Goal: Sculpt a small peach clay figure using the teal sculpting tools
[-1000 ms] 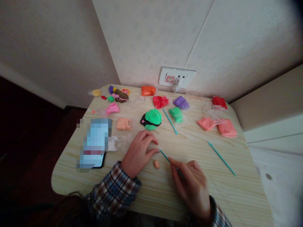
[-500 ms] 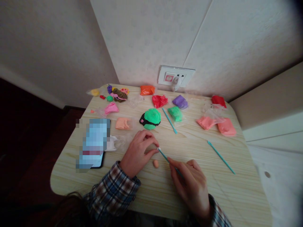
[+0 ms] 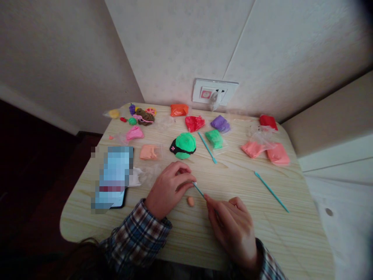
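Note:
My right hand [image 3: 231,227] is closed around a thin teal modelling tool [image 3: 199,189], its tip pointing up and left. At that tip, the thumb and forefinger of my left hand [image 3: 169,188] pinch a tiny white piece of clay [image 3: 195,183]. Just below, between the hands, a small peach clay lump [image 3: 190,201] lies on the wooden tabletop [image 3: 186,237]. Beyond my left hand sits a green and black clay cap shape [image 3: 185,145] with a small pink ornament on its black part.
A phone [image 3: 116,175], partly blurred out, lies at the left beside white clay [image 3: 134,177] in clear wrap. Bags of orange [image 3: 179,110], purple [image 3: 220,124] and coral clay [image 3: 278,154] line the back and right. Two more teal tools [image 3: 207,147] lie on the table.
The tool's tip stays at the white piece between my left fingers. My right hand has shifted very slightly left, and the whole view has moved a little.

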Available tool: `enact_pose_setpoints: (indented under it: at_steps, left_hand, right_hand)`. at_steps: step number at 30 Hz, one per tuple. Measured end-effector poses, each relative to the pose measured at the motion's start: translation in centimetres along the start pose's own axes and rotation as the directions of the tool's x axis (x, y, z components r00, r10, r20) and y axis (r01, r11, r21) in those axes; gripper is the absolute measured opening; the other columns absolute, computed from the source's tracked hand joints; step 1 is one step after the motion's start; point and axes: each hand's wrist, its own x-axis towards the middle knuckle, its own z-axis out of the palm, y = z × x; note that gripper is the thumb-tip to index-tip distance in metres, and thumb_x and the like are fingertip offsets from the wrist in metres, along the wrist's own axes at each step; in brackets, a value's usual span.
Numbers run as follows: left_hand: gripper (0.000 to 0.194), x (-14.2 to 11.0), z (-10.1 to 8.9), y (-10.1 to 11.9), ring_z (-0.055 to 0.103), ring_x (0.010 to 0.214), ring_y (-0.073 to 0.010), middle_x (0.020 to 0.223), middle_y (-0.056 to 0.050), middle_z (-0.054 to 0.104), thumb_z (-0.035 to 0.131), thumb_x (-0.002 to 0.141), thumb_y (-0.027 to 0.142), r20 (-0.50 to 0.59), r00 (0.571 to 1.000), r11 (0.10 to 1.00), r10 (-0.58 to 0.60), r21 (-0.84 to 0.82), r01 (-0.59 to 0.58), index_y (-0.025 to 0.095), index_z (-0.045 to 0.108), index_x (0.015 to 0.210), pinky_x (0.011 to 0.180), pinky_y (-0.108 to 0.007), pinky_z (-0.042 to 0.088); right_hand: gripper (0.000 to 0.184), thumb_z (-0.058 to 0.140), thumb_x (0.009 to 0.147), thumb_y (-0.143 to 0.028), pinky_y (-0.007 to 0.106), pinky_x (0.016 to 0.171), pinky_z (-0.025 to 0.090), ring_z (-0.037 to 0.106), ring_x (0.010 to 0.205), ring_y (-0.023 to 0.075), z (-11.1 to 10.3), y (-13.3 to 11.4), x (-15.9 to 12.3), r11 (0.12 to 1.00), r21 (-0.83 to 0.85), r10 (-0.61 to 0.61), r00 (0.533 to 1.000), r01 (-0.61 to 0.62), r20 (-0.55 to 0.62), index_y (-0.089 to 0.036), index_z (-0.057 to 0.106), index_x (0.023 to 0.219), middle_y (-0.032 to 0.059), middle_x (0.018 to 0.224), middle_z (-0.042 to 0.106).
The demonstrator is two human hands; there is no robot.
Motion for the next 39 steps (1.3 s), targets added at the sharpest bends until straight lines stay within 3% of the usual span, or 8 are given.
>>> enact_pose_setpoints:
  at_steps: [6, 24, 39]
  left_hand:
    - [0.009, 0.12, 0.10, -0.04, 0.058, 0.083, -0.0175, 0.090, -0.006, 0.062, 0.062, 0.083, 0.015, -0.038, 0.998, 0.997, 0.058, 0.051, -0.056, 0.015, 0.071, 0.083, 0.073, -0.032, 0.052]
    - [0.007, 0.10, -0.04, 0.33, 0.058, 0.088, -0.0207, 0.092, -0.006, 0.063, 0.068, 0.078, 0.017, 0.028, 0.999, 0.997, 0.025, 0.075, -0.027, 0.016, 0.067, 0.085, 0.079, -0.037, 0.049]
    - [0.008, 0.01, 0.10, 0.07, 0.058, 0.084, -0.0188, 0.091, -0.005, 0.063, 0.065, 0.079, 0.013, 0.004, 0.999, 0.996, 0.048, 0.076, -0.048, 0.017, 0.071, 0.084, 0.074, -0.034, 0.051]
  right_hand:
    - [0.018, 0.053, 0.088, -0.007, 0.028, 0.057, 0.030, 0.051, 0.049, 0.0097, -0.10, -0.11, 0.20, 1.000, 0.019, 0.017, 0.999, -0.016, -0.036, -0.013, 0.062, 0.102, -0.0011, 0.060, 0.064]
    - [0.017, 0.052, 0.088, -0.007, 0.028, 0.057, 0.030, 0.050, 0.050, 0.0095, -0.16, -0.01, 0.10, 1.000, 0.015, 0.018, 1.000, -0.017, -0.016, -0.011, 0.062, 0.102, -0.0017, 0.058, 0.061]
    - [0.019, 0.053, 0.087, -0.006, 0.028, 0.056, 0.029, 0.048, 0.048, 0.0087, -0.46, 0.00, 0.22, 1.000, 0.011, -0.001, 1.000, 0.001, -0.022, -0.010, 0.063, 0.102, -0.0030, 0.055, 0.058]
